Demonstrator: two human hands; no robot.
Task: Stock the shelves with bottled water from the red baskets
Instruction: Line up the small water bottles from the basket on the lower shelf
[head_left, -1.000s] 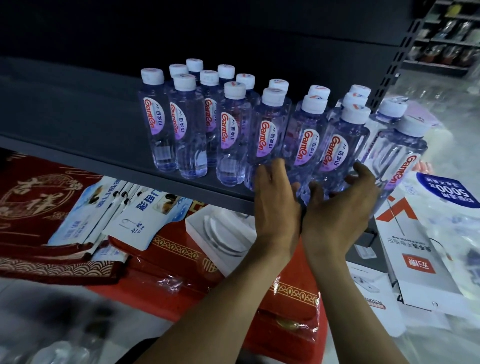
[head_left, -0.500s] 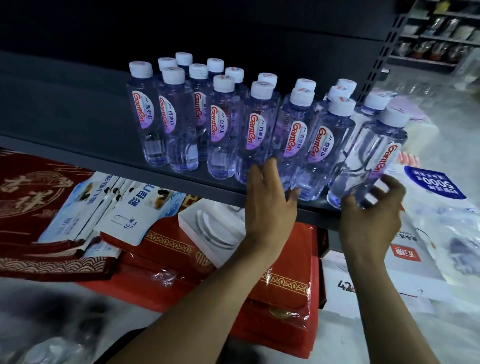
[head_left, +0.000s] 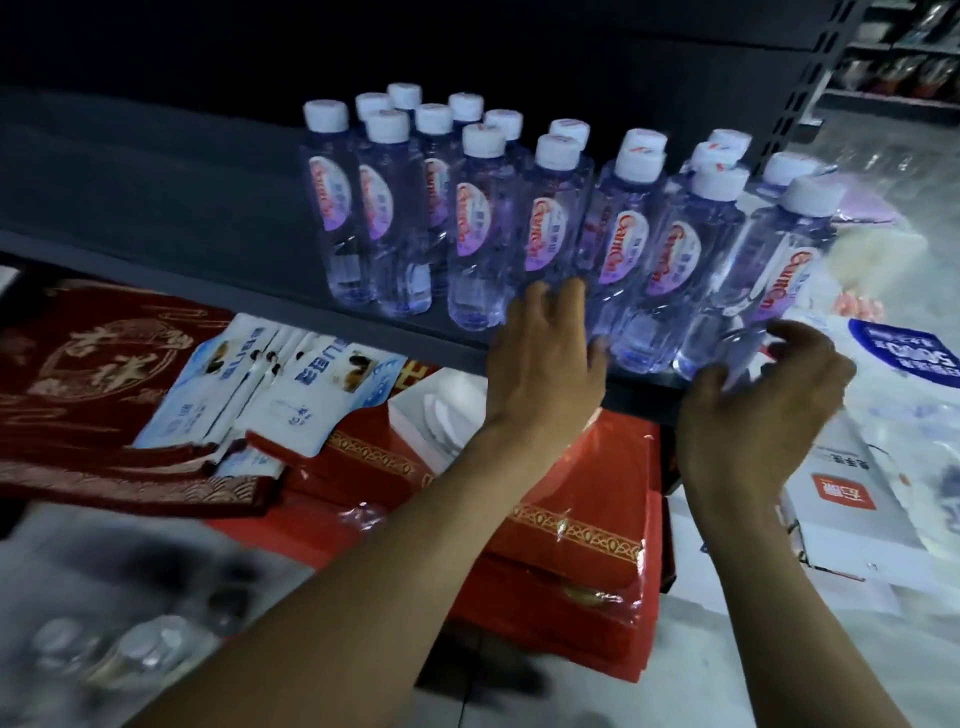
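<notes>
Several clear water bottles (head_left: 467, 249) with white caps and pink-red labels stand in rows on the dark shelf (head_left: 156, 208). My left hand (head_left: 545, 374) reaches up with straight fingers and touches the lower parts of the front-row bottles near the shelf's front edge. My right hand (head_left: 763, 410) curls its fingers and thumb round the base of the rightmost bottle (head_left: 769, 260), which leans a little to the right at the shelf's end. More bottles (head_left: 130, 649) show as a blur at the bottom left; no red basket can be made out.
The shelf's left half is bare. A perforated upright (head_left: 800, 93) ends the shelf on the right. Below lie red mats (head_left: 93, 374), white packets (head_left: 291, 384), wrapped red boxes (head_left: 571, 519) and a white carton (head_left: 852, 519).
My right hand left the bottles it pressed beside my left hand, moved right, and closed round the rightmost bottle's base. My left hand stayed at the front row.
</notes>
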